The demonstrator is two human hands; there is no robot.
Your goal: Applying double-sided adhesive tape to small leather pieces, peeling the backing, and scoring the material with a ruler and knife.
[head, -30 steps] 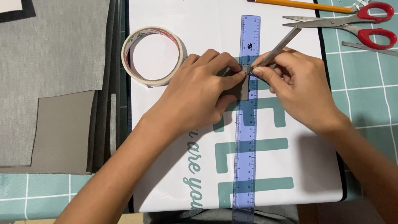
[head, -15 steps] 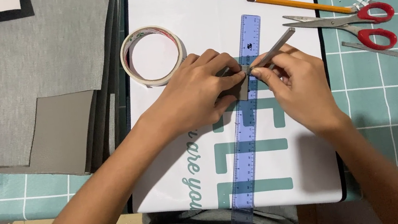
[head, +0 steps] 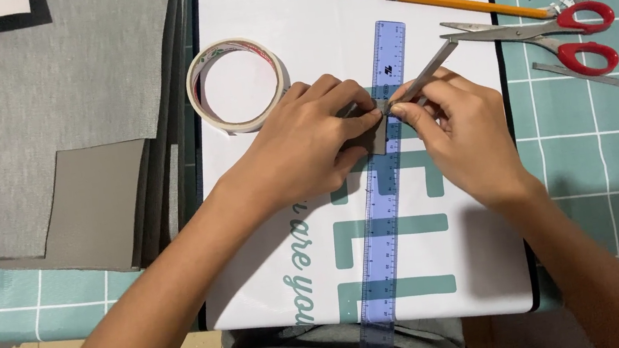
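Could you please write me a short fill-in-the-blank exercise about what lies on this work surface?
1. Both hands pinch a small grey strip above the translucent ____ ruler.
2. The scissors have ____ handles.
3. The roll of tape lies nearest the ____ hand.
4. The pencil lies just above the ____.

Missing words: blue; red; left; scissors
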